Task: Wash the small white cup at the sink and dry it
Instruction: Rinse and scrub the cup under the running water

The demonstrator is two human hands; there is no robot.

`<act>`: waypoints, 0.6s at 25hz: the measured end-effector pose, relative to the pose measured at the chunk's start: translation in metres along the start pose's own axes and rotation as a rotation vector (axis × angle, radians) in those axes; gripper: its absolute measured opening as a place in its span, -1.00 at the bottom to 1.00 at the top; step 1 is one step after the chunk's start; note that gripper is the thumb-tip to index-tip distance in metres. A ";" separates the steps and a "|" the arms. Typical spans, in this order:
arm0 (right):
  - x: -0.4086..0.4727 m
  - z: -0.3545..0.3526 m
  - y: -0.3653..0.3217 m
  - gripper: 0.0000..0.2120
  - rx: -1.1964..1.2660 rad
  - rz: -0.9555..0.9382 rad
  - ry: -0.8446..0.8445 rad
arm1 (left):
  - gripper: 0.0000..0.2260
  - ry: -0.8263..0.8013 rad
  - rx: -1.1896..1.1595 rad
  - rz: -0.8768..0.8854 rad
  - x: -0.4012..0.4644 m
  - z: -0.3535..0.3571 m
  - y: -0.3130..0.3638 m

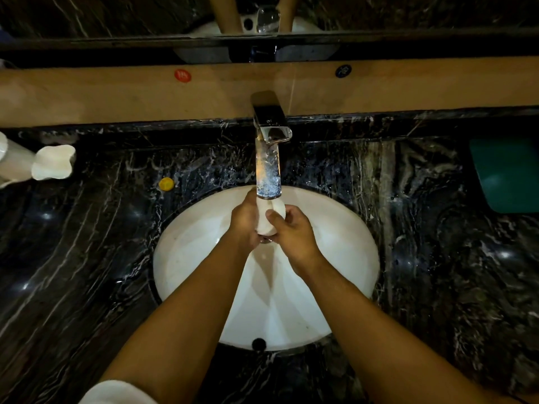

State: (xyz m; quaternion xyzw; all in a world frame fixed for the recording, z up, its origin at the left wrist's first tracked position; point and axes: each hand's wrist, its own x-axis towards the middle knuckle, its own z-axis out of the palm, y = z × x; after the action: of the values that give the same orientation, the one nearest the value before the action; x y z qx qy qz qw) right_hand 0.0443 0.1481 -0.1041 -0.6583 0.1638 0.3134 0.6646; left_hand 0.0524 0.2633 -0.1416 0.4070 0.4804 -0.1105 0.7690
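The small white cup [267, 220] is held between both hands over the white oval sink [344, 237], right under the spout of the chrome faucet [269, 141]. My left hand [245, 221] wraps its left side. My right hand [288, 228] grips the right side, thumb pressed on the cup's body. Most of the cup is hidden by my fingers and the spout. Whether water is running I cannot tell.
Black marble counter [87, 243] surrounds the sink. At far left stand a white wavy-rimmed cup [54, 162] and another white vessel [11, 161]. A small yellow object [166, 183] lies left of the faucet. A green cloth-like item [509, 173] lies at right. White fabric [116, 393] shows bottom left.
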 end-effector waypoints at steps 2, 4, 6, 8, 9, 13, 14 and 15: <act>0.002 -0.007 -0.002 -0.74 0.126 0.044 0.043 | -0.76 -0.100 0.013 0.003 -0.001 -0.001 -0.002; 0.004 -0.014 -0.008 -0.67 0.189 0.101 0.050 | -0.81 -0.185 0.041 0.043 -0.002 -0.006 -0.006; 0.006 -0.018 -0.013 -0.59 0.186 0.150 0.024 | -0.73 -0.248 0.058 0.084 -0.004 -0.011 -0.007; 0.006 -0.017 -0.016 -0.56 0.181 0.189 -0.020 | -0.69 -0.275 0.073 0.126 -0.008 -0.017 -0.008; 0.006 -0.014 -0.015 -0.57 0.174 0.205 -0.036 | -0.69 -0.246 0.068 0.159 -0.009 -0.019 -0.008; 0.009 0.004 -0.008 -0.69 0.138 0.193 -0.002 | -0.85 0.013 0.071 0.255 -0.012 -0.017 -0.005; 0.009 0.007 -0.007 -0.70 0.135 0.174 0.011 | -0.88 0.041 0.085 0.273 -0.014 -0.015 -0.005; 0.010 0.008 -0.006 -0.69 0.129 0.154 0.015 | -0.86 0.084 0.139 0.305 -0.017 -0.011 -0.005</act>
State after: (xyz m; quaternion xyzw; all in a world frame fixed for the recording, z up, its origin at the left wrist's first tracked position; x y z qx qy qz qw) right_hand 0.0539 0.1579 -0.1050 -0.6021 0.2385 0.3474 0.6782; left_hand 0.0340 0.2647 -0.1326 0.5315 0.4361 -0.0081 0.7261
